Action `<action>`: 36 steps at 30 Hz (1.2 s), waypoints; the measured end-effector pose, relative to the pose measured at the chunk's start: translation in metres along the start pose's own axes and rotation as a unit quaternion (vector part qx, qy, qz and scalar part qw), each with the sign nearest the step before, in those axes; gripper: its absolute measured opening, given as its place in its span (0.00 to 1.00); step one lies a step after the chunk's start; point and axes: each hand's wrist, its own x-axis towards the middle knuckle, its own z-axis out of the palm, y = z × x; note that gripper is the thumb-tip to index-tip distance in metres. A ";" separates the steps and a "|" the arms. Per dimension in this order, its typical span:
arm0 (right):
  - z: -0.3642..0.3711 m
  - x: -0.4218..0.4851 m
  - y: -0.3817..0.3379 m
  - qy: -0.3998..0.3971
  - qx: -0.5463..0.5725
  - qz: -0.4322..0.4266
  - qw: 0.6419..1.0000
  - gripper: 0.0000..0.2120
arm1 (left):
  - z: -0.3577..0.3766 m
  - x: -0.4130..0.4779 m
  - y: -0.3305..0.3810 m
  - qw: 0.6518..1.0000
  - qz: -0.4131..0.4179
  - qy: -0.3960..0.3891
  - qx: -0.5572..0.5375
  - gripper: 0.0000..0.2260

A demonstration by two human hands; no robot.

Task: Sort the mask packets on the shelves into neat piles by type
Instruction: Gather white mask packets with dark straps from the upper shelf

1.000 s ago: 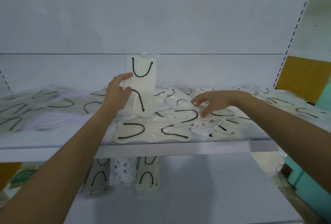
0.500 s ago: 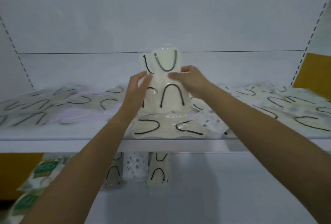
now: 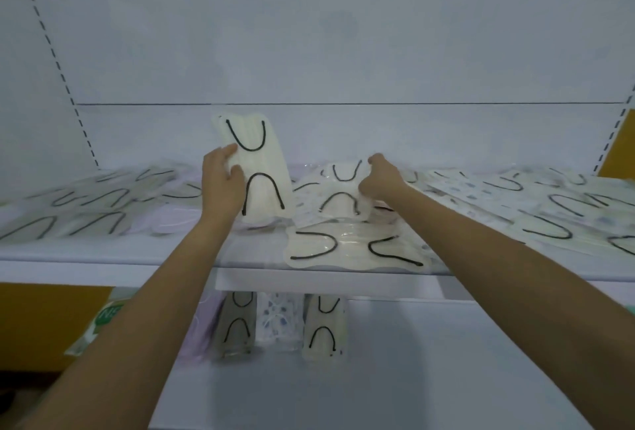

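My left hand point(image 3: 221, 185) holds a stack of cream mask packets with black ear loops point(image 3: 256, 168) upright above the upper shelf point(image 3: 103, 252). To its right, my right hand point(image 3: 379, 177) pinches the edge of another cream packet point(image 3: 340, 194), lifting it off the loose heap at the shelf's middle. A further cream packet point(image 3: 354, 249) lies flat at the shelf's front edge, overhanging it slightly. Cream packets lie scattered across the shelf at left point(image 3: 86, 209) and right point(image 3: 556, 213).
On the lower shelf point(image 3: 395, 378) stand two cream packets point(image 3: 324, 326) and a white patterned packet point(image 3: 278, 321) between them. A green-labelled packet point(image 3: 99, 321) sits at lower left. A pale lilac packet point(image 3: 168, 223) lies on the upper shelf near my left wrist.
My right hand has left the stack held by my left hand and moved right and down to pinch another cream packet in the heap. The left hand still holds its stack upright.
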 end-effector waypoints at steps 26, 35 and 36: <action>-0.022 -0.054 -0.004 -0.258 -0.206 -0.105 0.938 0.32 | -0.032 -0.005 0.011 0.995 -0.036 -0.010 -0.087 0.18; -0.027 -0.044 -0.010 -0.260 -0.010 -0.174 0.950 0.13 | -0.048 -0.003 0.000 0.993 -0.085 0.008 -0.082 0.12; -0.031 -0.041 -0.013 -0.244 0.039 -0.171 0.954 0.13 | -0.050 -0.002 0.000 0.993 -0.082 0.012 -0.083 0.13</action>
